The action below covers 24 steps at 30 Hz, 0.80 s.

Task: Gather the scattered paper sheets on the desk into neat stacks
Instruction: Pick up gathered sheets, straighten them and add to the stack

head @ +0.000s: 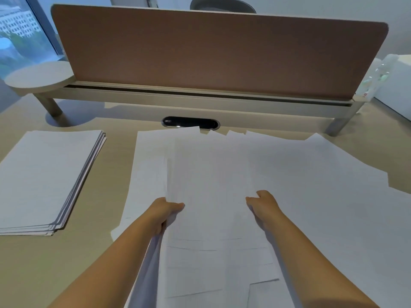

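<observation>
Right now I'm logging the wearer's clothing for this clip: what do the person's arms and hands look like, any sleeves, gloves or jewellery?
Both forearms are bare as far as the frame shows: no sleeves in view. The left hand and right hand wear no gloves, and no watch, bracelet or ring is visible, though paper hides some fingers.

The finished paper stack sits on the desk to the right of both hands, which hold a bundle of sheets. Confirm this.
Not quite: the head view shows the finished paper stack to the left of the hands. The left hand and right hand do hold a bundle of sheets between them over the desk.
</observation>
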{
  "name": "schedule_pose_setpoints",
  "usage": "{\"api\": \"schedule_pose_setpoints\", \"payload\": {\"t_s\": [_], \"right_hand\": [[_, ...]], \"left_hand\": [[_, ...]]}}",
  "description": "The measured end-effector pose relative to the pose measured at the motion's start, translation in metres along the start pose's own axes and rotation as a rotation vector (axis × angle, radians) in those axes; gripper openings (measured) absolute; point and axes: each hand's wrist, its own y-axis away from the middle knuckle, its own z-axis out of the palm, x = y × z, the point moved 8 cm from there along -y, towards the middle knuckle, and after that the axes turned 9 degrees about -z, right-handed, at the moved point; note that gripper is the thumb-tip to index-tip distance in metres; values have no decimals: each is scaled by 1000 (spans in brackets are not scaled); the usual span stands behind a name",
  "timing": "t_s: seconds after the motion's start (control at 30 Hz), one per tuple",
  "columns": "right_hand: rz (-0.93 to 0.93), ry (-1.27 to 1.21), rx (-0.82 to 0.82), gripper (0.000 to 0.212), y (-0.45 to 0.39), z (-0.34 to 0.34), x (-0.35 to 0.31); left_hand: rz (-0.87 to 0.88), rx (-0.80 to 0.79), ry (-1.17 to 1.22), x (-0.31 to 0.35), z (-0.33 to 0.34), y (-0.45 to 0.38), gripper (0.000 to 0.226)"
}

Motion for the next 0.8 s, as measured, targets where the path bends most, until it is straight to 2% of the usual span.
{"api": "schedule_pose_setpoints", "payload": {"t_s": [0.1, 0.23, 0.3, 0.33, 0.37, 0.4, 0.43, 0.47, 0.53, 0.6, 0.67, 0.8], "right_hand": [[-25, -42, -26, 62, 11, 8, -1], [-7, -197, 34, 62, 16, 4, 5], [-19, -209, 60, 44, 22, 3, 3], [-17, -203, 40, 21, 25, 6, 2], [-24, -184, 19, 12, 28, 10, -2], [-29, -144, 13, 32, 25, 12, -3], [-40, -127, -2, 40, 22, 16, -5], [-63, -43, 32, 35, 23, 14, -9], [-94, 218, 112, 10, 24, 5, -14], [-47, 458, 159, 41, 28, -6, -11], [10, 529, 189, 54, 31, -14, 1], [50, 527, 204, 49, 27, -14, 9]], "left_hand": [[29, 15, 24, -4, -4, 3, 41], [179, 248, -81, 4, -34, 15, 31], [254, 297, -55, 7, -44, 22, 28], [288, 303, -22, 8, -49, 24, 26], [311, 310, 6, 9, -54, 28, 24], [325, 317, 30, 10, -59, 30, 24], [330, 329, 53, 10, -64, 31, 26], [332, 341, 72, 9, -70, 30, 29], [307, 345, 93, 5, -78, 25, 33], [246, 324, 77, -5, -82, 16, 34], [184, 319, 6, -14, -82, 9, 31], [143, 300, -54, -14, -73, 2, 46]]}}
